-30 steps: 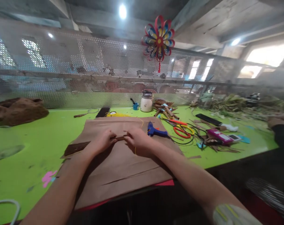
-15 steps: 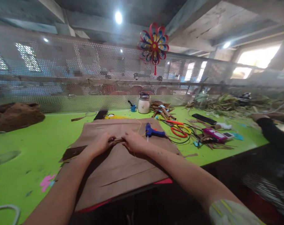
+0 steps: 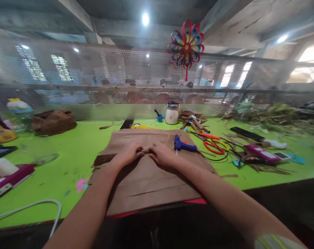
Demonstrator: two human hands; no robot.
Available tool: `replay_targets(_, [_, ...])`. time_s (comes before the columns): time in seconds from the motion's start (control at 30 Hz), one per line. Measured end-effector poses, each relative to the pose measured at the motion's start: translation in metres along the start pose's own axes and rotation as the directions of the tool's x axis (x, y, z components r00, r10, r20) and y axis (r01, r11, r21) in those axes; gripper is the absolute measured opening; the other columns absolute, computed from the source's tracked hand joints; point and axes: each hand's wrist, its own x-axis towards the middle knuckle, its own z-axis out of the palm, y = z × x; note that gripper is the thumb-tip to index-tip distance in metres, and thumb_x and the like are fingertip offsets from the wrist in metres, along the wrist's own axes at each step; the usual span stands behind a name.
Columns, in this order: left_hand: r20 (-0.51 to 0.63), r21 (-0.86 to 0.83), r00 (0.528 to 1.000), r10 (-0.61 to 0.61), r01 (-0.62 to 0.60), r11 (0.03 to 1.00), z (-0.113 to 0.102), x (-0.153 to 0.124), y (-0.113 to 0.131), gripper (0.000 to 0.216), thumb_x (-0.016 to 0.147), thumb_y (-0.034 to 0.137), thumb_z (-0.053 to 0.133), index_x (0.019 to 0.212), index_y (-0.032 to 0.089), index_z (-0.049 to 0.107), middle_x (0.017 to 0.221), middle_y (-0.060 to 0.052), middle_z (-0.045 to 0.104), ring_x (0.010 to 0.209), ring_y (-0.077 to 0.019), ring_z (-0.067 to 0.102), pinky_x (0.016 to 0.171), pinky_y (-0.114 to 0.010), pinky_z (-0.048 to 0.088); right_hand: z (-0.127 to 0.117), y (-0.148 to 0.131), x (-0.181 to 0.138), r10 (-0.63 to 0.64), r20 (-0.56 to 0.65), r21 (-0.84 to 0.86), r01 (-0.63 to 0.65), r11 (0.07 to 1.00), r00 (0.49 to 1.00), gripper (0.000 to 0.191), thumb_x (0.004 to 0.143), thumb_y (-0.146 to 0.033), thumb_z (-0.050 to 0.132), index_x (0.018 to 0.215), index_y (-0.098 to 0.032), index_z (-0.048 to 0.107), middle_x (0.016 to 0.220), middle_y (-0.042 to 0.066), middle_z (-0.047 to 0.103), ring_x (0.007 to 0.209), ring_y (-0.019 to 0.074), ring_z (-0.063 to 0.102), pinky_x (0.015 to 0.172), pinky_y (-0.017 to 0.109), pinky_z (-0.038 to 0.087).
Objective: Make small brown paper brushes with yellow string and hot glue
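Note:
A short thin brown roll (image 3: 146,151), seemingly paper, spans the gap between my two hands. My left hand (image 3: 129,154) has its fingers closed on one end, and my right hand (image 3: 160,154) pinches the other. Much of the roll is hidden by the fingers. Beneath both hands lies a stack of large brown paper sheets (image 3: 151,183), slit near its front edge. A blue glue gun (image 3: 184,145) rests on the paper just right of my right hand. Yellow thread (image 3: 168,136) trails over the sheets near it.
Scissors with orange and yellow handles (image 3: 215,145), a black phone (image 3: 246,134) and a purple power strip (image 3: 262,154) lie at right. A white jar (image 3: 172,114) stands by the perforated screen (image 3: 136,76). At left are a brown bundle (image 3: 53,121) and a white cable (image 3: 43,201).
The view has swung left, so the table things sit farther right and more of the left side shows. A co-worker's arm has left the view. Both hands still hold the roll.

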Motion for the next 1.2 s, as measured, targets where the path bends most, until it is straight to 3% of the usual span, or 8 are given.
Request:
replay_targets(0.37, [0.016,-0.096,0.999,-0.042,0.043,0.994,0.001,-0.003,0.000,0.030,0.070,0.028,0.059,0.097,0.017,0.062,0.090,-0.006,0.064,0.080,-0.0191,0.057,0.069,-0.027,0.041,0.005,0.003,-0.001,0.018,-0.009,0.056,-0.017,0.998,1.000,0.018,0.085,-0.027,0.052,0.095,-0.014,0.061,0.091,0.009,0.056,0.088,0.0187,0.051,0.075,0.028,0.039])
replay_targets(0.53, [-0.006,-0.033,1.000,-0.020,0.020,0.999,0.000,-0.002,0.002,0.018,0.075,0.022,0.052,0.085,0.016,0.065,0.082,-0.006,0.066,0.074,-0.0180,0.056,0.065,-0.027,0.040,0.003,0.002,-0.001,0.023,-0.032,0.077,-0.020,0.997,0.999,0.019,0.084,-0.026,0.053,0.094,-0.013,0.062,0.090,0.009,0.057,0.087,0.0186,0.052,0.075,0.028,0.040])
replay_targets(0.8, [-0.009,0.008,1.000,0.007,-0.007,1.000,0.000,-0.001,0.003,0.022,0.077,0.025,0.050,0.083,0.017,0.070,0.079,-0.008,0.068,0.071,-0.0190,0.058,0.064,-0.027,0.040,-0.008,0.000,-0.001,0.110,-0.082,0.191,-0.093,0.977,0.991,0.020,0.083,-0.019,0.053,0.098,-0.011,0.064,0.087,0.010,0.064,0.079,0.0166,0.056,0.073,0.027,0.041])
replay_targets(0.87, [-0.011,-0.004,1.000,-0.006,0.006,1.000,0.000,-0.001,0.005,0.022,0.074,0.026,0.053,0.085,0.016,0.070,0.081,-0.009,0.068,0.072,-0.0202,0.059,0.064,-0.027,0.040,-0.020,0.004,0.002,0.160,-0.104,0.245,-0.131,0.961,0.982,0.022,0.085,-0.017,0.048,0.099,-0.011,0.064,0.085,0.008,0.065,0.077,0.0144,0.056,0.073,0.025,0.041])
replay_targets(0.93, [-0.016,-0.044,1.000,-0.018,0.017,0.999,0.000,0.000,0.005,0.024,0.074,0.027,0.052,0.087,0.016,0.070,0.082,-0.009,0.068,0.072,-0.0199,0.059,0.064,-0.027,0.041,-0.040,0.011,0.004,0.216,-0.132,0.306,-0.167,0.937,0.967,0.022,0.086,-0.019,0.046,0.086,-0.009,0.066,0.076,0.006,0.065,0.071,0.0127,0.055,0.067,0.024,0.041])
replay_targets(1.03, [-0.010,-0.075,1.000,-0.026,0.025,0.997,0.001,0.003,0.003,0.026,0.073,0.029,0.051,0.089,0.017,0.069,0.086,-0.007,0.068,0.075,-0.0196,0.059,0.068,-0.027,0.042,-0.083,0.019,-0.001,0.283,-0.270,0.580,-0.079,0.811,0.920,0.021,0.081,-0.023,0.054,0.069,-0.009,0.063,0.054,-0.001,0.054,0.050,0.0079,0.047,0.052,0.021,0.038])
replay_targets(1.1, [-0.007,-0.057,1.000,-0.010,0.009,0.998,0.002,0.006,0.001,0.027,0.072,0.029,0.050,0.089,0.017,0.068,0.087,-0.007,0.068,0.077,-0.0198,0.058,0.070,-0.027,0.042,-0.114,0.021,-0.015,0.221,-0.286,0.627,0.007,0.779,0.933,0.018,0.079,-0.024,0.057,0.069,-0.010,0.063,0.050,-0.004,0.051,0.046,0.0061,0.043,0.048,0.020,0.035])
replay_targets(1.2, [0.013,-0.044,1.000,-0.013,0.014,0.999,0.003,0.009,-0.001,0.027,0.072,0.029,0.050,0.089,0.017,0.067,0.085,-0.007,0.067,0.075,-0.0198,0.058,0.069,-0.028,0.042,-0.147,0.014,-0.057,0.087,-0.185,0.551,0.030,0.834,0.979,0.022,0.080,-0.028,0.059,0.066,-0.011,0.063,0.049,-0.004,0.050,0.047,0.0058,0.042,0.047,0.020,0.032])
